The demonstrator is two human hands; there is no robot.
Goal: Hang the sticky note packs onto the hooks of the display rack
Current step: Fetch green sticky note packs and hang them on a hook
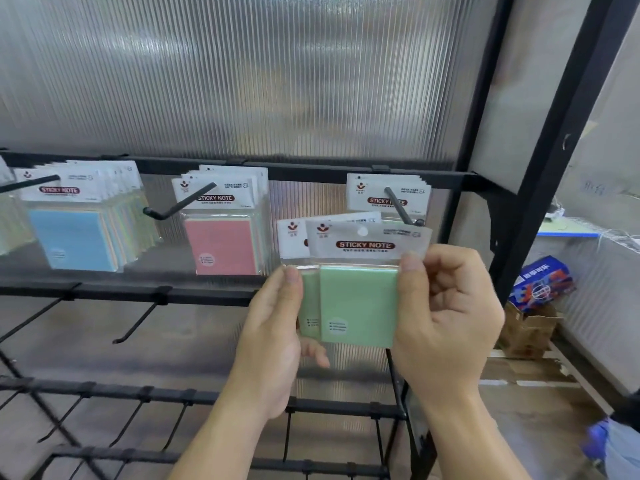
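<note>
I hold two green sticky note packs in front of the display rack. My right hand [446, 317] pinches the front green pack [360, 299] at its right edge, its hang hole just below the right hook [398, 206]. My left hand [273, 323] grips the rear green pack [310, 306] from the left, thumb on its upper corner. Packs hang behind on the right hook [388, 192]. A stack fronted by a pink pack [221, 237] hangs on the middle hook [183, 206]. A stack fronted by a blue pack [74, 237] hangs on the left hook [29, 183].
The rack's black top bar [311, 173] carries the hooks, with a ribbed translucent panel [242, 81] behind. Lower bars [121, 294] hold bare hooks [136, 322]. A black upright post [540, 174] stands at the right. Beyond it a cardboard box [526, 327] holds a blue package [542, 284].
</note>
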